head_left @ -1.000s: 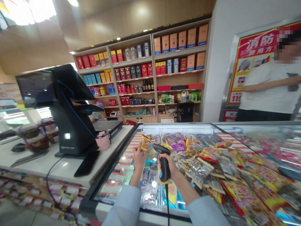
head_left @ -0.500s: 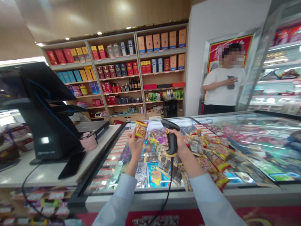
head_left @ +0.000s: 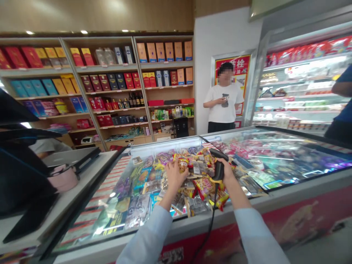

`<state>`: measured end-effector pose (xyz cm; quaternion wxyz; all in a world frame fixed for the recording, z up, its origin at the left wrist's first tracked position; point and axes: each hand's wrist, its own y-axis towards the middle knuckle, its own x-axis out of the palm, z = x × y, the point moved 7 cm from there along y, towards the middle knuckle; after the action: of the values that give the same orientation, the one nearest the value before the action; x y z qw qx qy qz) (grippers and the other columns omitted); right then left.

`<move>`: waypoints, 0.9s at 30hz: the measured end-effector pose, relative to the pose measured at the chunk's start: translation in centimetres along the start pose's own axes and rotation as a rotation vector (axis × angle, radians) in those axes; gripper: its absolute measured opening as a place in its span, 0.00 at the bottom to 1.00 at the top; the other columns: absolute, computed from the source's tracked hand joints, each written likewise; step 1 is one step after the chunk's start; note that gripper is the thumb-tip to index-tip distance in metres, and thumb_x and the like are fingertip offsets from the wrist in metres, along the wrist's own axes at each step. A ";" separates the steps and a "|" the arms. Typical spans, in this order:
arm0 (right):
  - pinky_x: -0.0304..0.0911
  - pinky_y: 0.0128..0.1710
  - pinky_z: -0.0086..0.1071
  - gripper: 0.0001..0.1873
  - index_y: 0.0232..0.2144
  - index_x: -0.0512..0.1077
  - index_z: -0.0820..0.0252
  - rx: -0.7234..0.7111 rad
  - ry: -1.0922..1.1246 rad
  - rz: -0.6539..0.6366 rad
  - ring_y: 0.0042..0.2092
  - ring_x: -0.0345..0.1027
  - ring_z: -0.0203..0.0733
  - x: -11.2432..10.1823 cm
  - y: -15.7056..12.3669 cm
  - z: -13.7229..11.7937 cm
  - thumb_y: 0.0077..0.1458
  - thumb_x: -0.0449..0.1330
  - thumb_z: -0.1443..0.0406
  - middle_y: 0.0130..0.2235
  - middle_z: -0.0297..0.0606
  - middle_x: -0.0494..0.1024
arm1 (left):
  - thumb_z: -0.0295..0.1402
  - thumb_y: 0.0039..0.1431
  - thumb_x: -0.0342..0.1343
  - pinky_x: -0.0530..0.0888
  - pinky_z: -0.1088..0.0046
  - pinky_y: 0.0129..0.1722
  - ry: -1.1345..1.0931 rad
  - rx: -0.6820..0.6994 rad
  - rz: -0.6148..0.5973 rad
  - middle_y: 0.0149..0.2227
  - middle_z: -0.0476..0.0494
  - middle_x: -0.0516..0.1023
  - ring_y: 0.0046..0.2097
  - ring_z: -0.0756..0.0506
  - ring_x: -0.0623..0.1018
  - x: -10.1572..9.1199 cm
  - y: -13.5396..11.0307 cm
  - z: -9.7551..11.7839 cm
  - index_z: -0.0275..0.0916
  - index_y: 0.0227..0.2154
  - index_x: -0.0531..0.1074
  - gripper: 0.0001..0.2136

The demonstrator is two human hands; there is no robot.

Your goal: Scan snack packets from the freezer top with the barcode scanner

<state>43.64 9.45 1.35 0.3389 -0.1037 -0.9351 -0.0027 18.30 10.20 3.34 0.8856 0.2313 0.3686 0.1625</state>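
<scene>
My left hand (head_left: 175,177) is low over a heap of snack packets inside a glass-topped chest freezer (head_left: 165,145). Its fingers hold a yellow-and-red snack packet (head_left: 182,164), which blends into the heap behind it. My right hand (head_left: 227,173) grips a black handheld barcode scanner (head_left: 219,165) with a yellow collar, its head tilted toward the far side. The scanner's black cable (head_left: 210,227) hangs down over the freezer's front edge. Both pale blue sleeves enter from the bottom of the view.
A white counter (head_left: 63,198) on the left holds a laptop (head_left: 71,156) and a pink pouch (head_left: 63,179). Shelves of boxed liquor (head_left: 110,88) fill the back wall. A person in a white T-shirt (head_left: 223,106) stands beyond the freezer. A chilled display case (head_left: 302,84) stands at right.
My left hand has dropped lower, bringing the packet down against the heap. The scanner has moved right with my right hand, and the view has turned so the counter's terminal slides out at left.
</scene>
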 end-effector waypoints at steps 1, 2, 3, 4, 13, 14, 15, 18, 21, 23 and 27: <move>0.59 0.13 0.26 0.05 0.23 0.69 0.59 0.016 0.011 0.025 0.16 0.60 0.34 -0.8 0.2 0.7 0.43 0.61 0.64 0.17 0.33 0.70 | 0.42 0.50 0.60 0.60 0.53 0.58 0.048 0.025 -0.026 0.51 0.34 0.67 0.57 0.33 0.65 0.6 -0.3 0.1 0.40 0.56 0.65 0.30; 0.60 0.13 0.26 0.05 0.23 0.69 0.60 0.034 0.027 0.039 0.16 0.61 0.34 -1.3 0.3 1.4 0.43 0.62 0.64 0.18 0.34 0.72 | 0.42 0.51 0.59 0.59 0.53 0.59 0.070 0.046 -0.053 0.54 0.34 0.66 0.59 0.33 0.64 1.0 -0.6 0.1 0.41 0.58 0.63 0.30; 0.61 0.14 0.26 0.05 0.23 0.69 0.60 0.051 0.044 0.043 0.16 0.61 0.34 -1.7 0.5 2.1 0.43 0.62 0.64 0.19 0.34 0.73 | 0.41 0.53 0.57 0.59 0.55 0.59 0.068 0.061 -0.080 0.56 0.34 0.65 0.59 0.34 0.64 1.5 -0.8 0.0 0.41 0.59 0.61 0.30; 0.61 0.14 0.26 0.05 0.23 0.69 0.60 0.060 0.058 0.043 0.16 0.62 0.34 -2.0 0.6 2.6 0.43 0.62 0.64 0.20 0.35 0.73 | 0.41 0.54 0.56 0.60 0.57 0.59 0.054 0.072 -0.105 0.58 0.34 0.63 0.60 0.36 0.65 1.8 -1.0 -0.1 0.41 0.60 0.59 0.31; 0.70 0.22 0.33 0.04 0.25 0.69 0.58 0.106 0.141 -0.007 0.18 0.63 0.36 -2.0 1.4 3.6 0.45 0.61 0.65 0.21 0.34 0.74 | 0.42 0.56 0.52 0.60 0.60 0.60 -0.032 0.028 -0.211 0.62 0.32 0.62 0.62 0.37 0.64 2.4 -0.3 -0.9 0.38 0.63 0.56 0.32; 0.71 0.22 0.34 0.04 0.25 0.69 0.58 0.113 0.147 -0.006 0.18 0.63 0.36 -2.0 1.4 3.7 0.45 0.61 0.65 0.21 0.34 0.74 | 0.43 0.58 0.50 0.61 0.60 0.59 -0.052 0.003 -0.219 0.62 0.32 0.63 0.62 0.37 0.65 2.2 -0.1 -1.2 0.37 0.63 0.55 0.31; 0.71 0.22 0.34 0.04 0.25 0.69 0.58 0.120 0.151 -0.003 0.18 0.63 0.36 -2.1 1.5 3.7 0.45 0.61 0.65 0.21 0.34 0.74 | 0.44 0.60 0.47 0.62 0.60 0.59 -0.066 -0.022 -0.222 0.61 0.32 0.64 0.61 0.38 0.66 2.1 0.2 -1.6 0.38 0.63 0.55 0.30; 0.71 0.22 0.34 0.04 0.26 0.69 0.59 0.126 0.154 0.009 0.18 0.63 0.36 -2.2 1.5 3.8 0.45 0.61 0.66 0.21 0.35 0.74 | 0.45 0.62 0.44 0.63 0.61 0.57 -0.035 -0.059 -0.232 0.59 0.33 0.67 0.59 0.38 0.69 1.9 1.0 -2.5 0.38 0.62 0.58 0.28; 0.71 0.22 0.34 0.03 0.25 0.69 0.58 0.130 0.155 0.022 0.18 0.63 0.36 -2.0 1.3 3.7 0.45 0.61 0.66 0.20 0.34 0.73 | 0.44 0.63 0.43 0.63 0.62 0.57 0.007 -0.042 -0.256 0.58 0.33 0.69 0.59 0.39 0.69 2.2 1.1 -2.9 0.37 0.60 0.62 0.26; 0.71 0.21 0.34 0.03 0.24 0.68 0.58 0.131 0.150 0.045 0.17 0.63 0.36 -2.0 1.2 3.4 0.46 0.60 0.66 0.20 0.34 0.73 | 0.44 0.63 0.43 0.64 0.63 0.56 0.009 -0.043 -0.263 0.58 0.32 0.69 0.58 0.39 0.69 2.4 1.1 -3.0 0.37 0.60 0.61 0.26; 0.70 0.21 0.32 0.05 0.23 0.67 0.58 0.050 0.101 0.081 0.17 0.65 0.37 -2.2 0.6 1.5 0.46 0.61 0.67 0.18 0.33 0.71 | 0.43 0.61 0.46 0.64 0.63 0.56 -0.004 -0.041 -0.268 0.58 0.32 0.70 0.58 0.39 0.70 1.3 2.0 -2.9 0.36 0.59 0.62 0.26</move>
<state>44.40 9.73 -1.22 0.3877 -0.1326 -0.9117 0.0291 16.86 13.36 1.83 0.9046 0.1624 0.3909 0.0497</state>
